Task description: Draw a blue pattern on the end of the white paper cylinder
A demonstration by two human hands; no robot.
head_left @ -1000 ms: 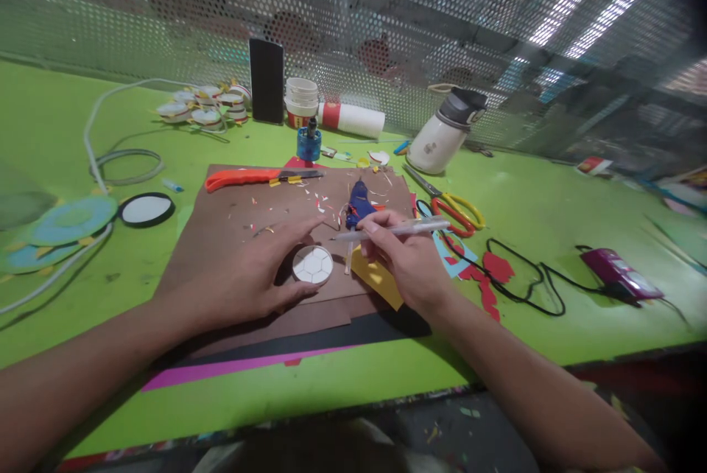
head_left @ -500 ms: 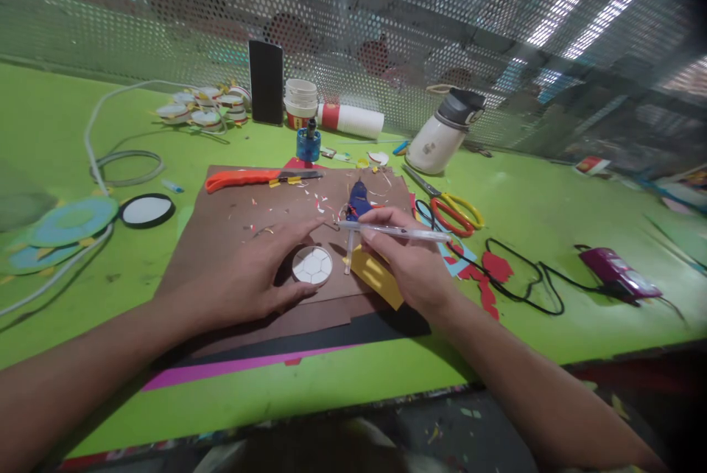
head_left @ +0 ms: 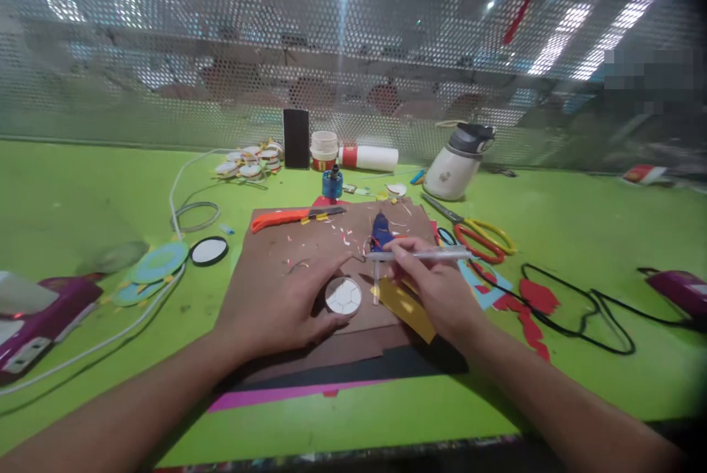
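Observation:
A small round white disc (head_left: pixel 343 297), with a football-like pattern of dark lines, lies on the brown sheet (head_left: pixel 259 259). My left hand (head_left: pixel 287 303) curves round its left side, thumb at the lower rim and index finger stretched out above it. My right hand (head_left: pixel 436 281) pinches a clear-barrelled pen (head_left: pixel 442 253), held nearly level with its tip to the left. Just behind the pen lies a blue glue gun (head_left: pixel 381 231), a clear glue stick (head_left: pixel 376 285) at its back end. Yellow card (head_left: pixel 407 309) sits beneath my right hand.
Behind the disc is an orange-handled cutter (head_left: pixel 281 219). Scissors (head_left: pixel 480 237) and red paper scraps (head_left: pixel 535 298) lie to the right, with a black cord (head_left: pixel 585 303). Further back stand a bottle (head_left: pixel 450 174), a phone (head_left: pixel 297 138) and cups (head_left: pixel 323 149). A power strip (head_left: pixel 49 318) is at left.
The view has tilted up and swung left, so things sit lower and further right, and the left power strip shows. Both hands keep nearly the same pose around the disc and pen.

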